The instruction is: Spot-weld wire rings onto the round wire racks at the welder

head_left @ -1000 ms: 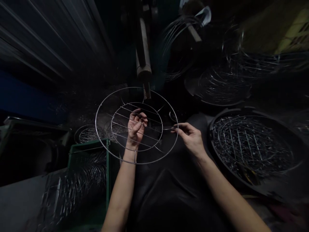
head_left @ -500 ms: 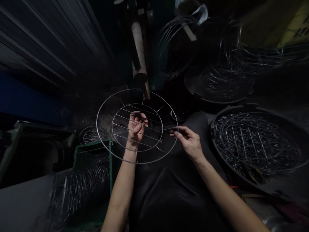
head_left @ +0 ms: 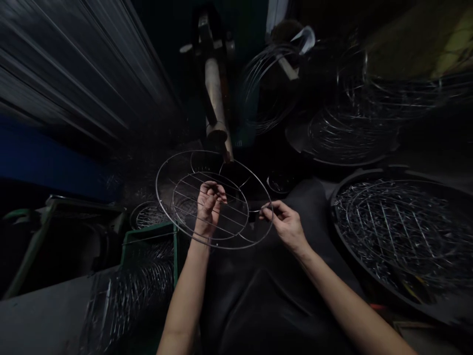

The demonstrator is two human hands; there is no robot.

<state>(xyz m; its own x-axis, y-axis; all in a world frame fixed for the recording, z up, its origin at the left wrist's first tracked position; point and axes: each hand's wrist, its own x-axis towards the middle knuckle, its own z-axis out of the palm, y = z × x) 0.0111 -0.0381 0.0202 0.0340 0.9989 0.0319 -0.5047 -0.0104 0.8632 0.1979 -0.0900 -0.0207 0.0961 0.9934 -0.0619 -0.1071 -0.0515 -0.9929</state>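
A round wire rack (head_left: 232, 209) hangs in front of me, built from an outer ring, an inner ring and several parallel cross wires. My left hand (head_left: 209, 209) is curled around the cross wires near the middle of the rack. My right hand (head_left: 286, 226) pinches the outer ring at the rack's right edge between fingertips and thumb. A thin wire may lie in that pinch, but the picture is too dark to tell. The rack tilts away from me, with its far edge close to a vertical wooden post (head_left: 215, 98).
A black round tub (head_left: 334, 204) full of tangled wire racks stands to my right, and a second black tray (head_left: 295, 140) with more racks lies beyond it. A green crate (head_left: 148, 232) of wire pieces sits to my left. Black apron (head_left: 258, 305) covers my front. Corrugated sheeting (head_left: 74, 74) walls the left.
The rack has tilted flatter and sits a little lower in view. My right hand has shifted slightly left and down along the ring. The surroundings have slid as my head moved.
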